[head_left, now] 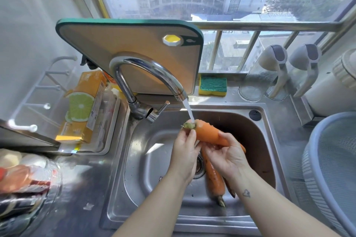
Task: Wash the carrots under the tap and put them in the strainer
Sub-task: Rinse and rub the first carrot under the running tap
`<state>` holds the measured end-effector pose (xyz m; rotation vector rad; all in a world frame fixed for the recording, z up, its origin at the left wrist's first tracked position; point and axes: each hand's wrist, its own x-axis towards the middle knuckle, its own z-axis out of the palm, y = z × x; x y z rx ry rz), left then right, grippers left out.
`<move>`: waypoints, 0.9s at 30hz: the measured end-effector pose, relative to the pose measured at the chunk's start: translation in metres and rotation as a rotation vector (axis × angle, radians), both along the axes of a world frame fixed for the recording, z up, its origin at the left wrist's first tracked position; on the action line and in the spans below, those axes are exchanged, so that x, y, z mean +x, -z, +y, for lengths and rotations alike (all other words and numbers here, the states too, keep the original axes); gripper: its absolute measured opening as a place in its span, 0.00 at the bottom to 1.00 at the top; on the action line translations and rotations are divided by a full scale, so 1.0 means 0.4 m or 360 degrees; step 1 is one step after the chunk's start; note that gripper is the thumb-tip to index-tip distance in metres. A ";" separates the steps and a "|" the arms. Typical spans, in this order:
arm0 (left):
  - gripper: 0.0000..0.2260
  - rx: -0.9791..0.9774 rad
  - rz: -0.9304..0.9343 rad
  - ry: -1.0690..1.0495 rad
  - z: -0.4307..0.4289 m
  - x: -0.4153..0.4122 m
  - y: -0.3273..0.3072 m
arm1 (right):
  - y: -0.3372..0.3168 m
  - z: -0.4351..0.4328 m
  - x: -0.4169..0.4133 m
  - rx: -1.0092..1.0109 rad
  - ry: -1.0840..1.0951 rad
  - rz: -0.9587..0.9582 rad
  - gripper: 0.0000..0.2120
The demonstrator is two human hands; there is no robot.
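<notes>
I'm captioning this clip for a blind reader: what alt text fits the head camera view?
A person's left hand and right hand hold a carrot under the running tap over a steel sink. More carrots lie in the sink below; a pale strainer sits on the counter at right.

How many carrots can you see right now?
3. One carrot is held by the left hand and right hand under the tap; a second lies in the sink by the drain; a third's tip shows beside it, mostly hidden by the right wrist.
</notes>
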<state>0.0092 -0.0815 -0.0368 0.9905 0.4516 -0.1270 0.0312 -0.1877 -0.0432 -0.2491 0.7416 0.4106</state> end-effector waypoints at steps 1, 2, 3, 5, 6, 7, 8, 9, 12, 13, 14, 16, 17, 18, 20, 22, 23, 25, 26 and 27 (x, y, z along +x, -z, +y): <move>0.11 0.0007 -0.0007 0.0005 -0.002 0.001 0.000 | -0.003 0.002 0.002 0.0010 0.0027 0.0032 0.52; 0.11 0.0020 -0.0012 0.0001 -0.005 0.000 -0.003 | -0.005 0.006 0.006 0.0014 0.0047 0.0083 0.48; 0.11 0.0040 -0.0015 -0.0018 -0.007 0.000 -0.003 | -0.009 0.008 0.012 -0.0002 0.0044 0.0150 0.42; 0.10 0.0140 -0.0037 -0.0029 -0.010 0.000 0.004 | -0.014 0.011 0.022 -0.0098 -0.0038 0.0252 0.33; 0.09 0.0207 -0.0056 -0.0035 -0.010 0.000 0.010 | -0.017 0.011 0.024 -0.0172 -0.0107 0.0261 0.32; 0.09 0.0248 -0.0074 -0.0045 -0.009 0.000 0.012 | -0.018 0.009 0.027 -0.0231 -0.0164 0.0253 0.33; 0.09 0.0257 -0.0081 -0.0063 -0.007 -0.001 0.013 | -0.016 0.004 0.028 -0.0260 -0.0200 0.0234 0.35; 0.09 0.0242 -0.0077 -0.0085 -0.005 0.001 0.011 | -0.017 -0.001 0.030 -0.0273 -0.0230 0.0213 0.36; 0.06 0.0144 -0.0067 -0.0171 -0.007 0.014 -0.006 | -0.018 -0.008 0.033 -0.0225 -0.0200 0.0158 0.35; 0.07 0.0121 -0.0037 -0.0203 -0.011 0.022 -0.013 | -0.019 -0.008 0.032 -0.0208 -0.0164 0.0144 0.34; 0.06 0.0086 -0.0003 -0.0246 -0.018 0.030 -0.023 | -0.022 -0.007 0.033 -0.0198 -0.0138 0.0126 0.31; 0.06 -0.0002 0.0133 -0.0386 -0.031 0.052 -0.038 | -0.026 -0.005 0.032 -0.0221 -0.0136 0.0073 0.20; 0.06 -0.0037 0.0228 -0.0471 -0.036 0.065 -0.043 | -0.025 -0.006 0.030 -0.0242 -0.0156 0.0042 0.16; 0.06 -0.0057 0.0336 -0.0555 -0.039 0.075 -0.042 | -0.023 -0.006 0.026 -0.0244 -0.0183 -0.0004 0.16; 0.04 -0.0058 0.0529 -0.0693 -0.036 0.092 -0.030 | -0.012 -0.010 0.015 -0.0206 -0.0234 -0.0128 0.28; 0.10 -0.0154 0.0661 -0.0700 -0.025 0.097 -0.027 | 0.005 -0.020 0.009 -0.0139 -0.0240 -0.0208 0.42; 0.13 -0.0254 0.0675 -0.0635 -0.016 0.097 -0.026 | 0.011 -0.025 0.011 -0.0123 -0.0234 -0.0222 0.47; 0.15 -0.0433 0.0688 -0.0412 0.002 0.091 -0.044 | 0.004 -0.033 0.021 -0.0090 -0.0212 -0.0225 0.53; 0.14 -0.0455 0.0699 -0.0282 0.014 0.084 -0.051 | 0.000 -0.037 0.029 -0.0083 -0.0191 -0.0224 0.50; 0.12 -0.0403 0.0700 -0.0156 0.027 0.072 -0.056 | -0.005 -0.040 0.039 -0.0103 -0.0176 -0.0219 0.42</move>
